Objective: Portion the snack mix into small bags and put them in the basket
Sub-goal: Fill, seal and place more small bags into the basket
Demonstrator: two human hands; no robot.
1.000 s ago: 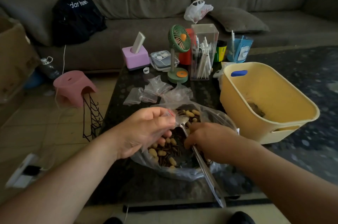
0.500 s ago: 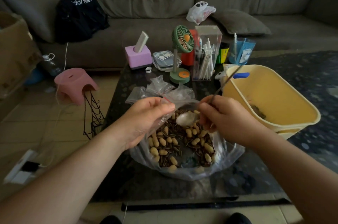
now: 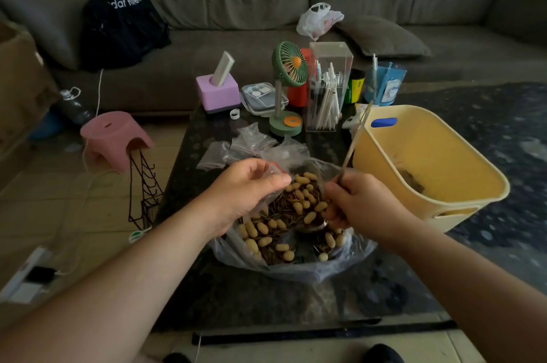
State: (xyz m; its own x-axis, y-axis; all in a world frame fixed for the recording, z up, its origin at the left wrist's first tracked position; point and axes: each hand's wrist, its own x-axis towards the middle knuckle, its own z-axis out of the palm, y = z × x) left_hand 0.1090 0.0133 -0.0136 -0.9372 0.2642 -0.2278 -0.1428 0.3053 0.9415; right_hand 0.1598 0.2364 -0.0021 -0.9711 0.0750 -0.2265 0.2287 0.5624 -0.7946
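A large clear plastic bag [image 3: 284,269] of snack mix [image 3: 275,232], peanuts and dark seeds, lies open on the dark table in front of me. My left hand [image 3: 245,191] pinches a small clear zip bag [image 3: 291,188] with a red strip at its mouth; it holds peanuts and hangs over the big bag. My right hand [image 3: 359,205] grips a metal spoon [image 3: 353,143], handle pointing up and away, bowl down in the mix by the small bag. The yellow basket [image 3: 461,214] stands to the right with something dark inside.
Several empty small zip bags [image 3: 236,148] lie behind the big bag. Farther back stand a green desk fan [image 3: 288,90], a clear pen box [image 3: 327,87], a pink tissue box [image 3: 217,93] and a blue holder [image 3: 384,85]. A pink stool [image 3: 114,137] and a wire rack [image 3: 143,188] are left of the table.
My right hand turned the spoon from handle-toward-me to handle-up, then dipped its bowl into the mix. The small bag in my left hand now shows peanuts inside.
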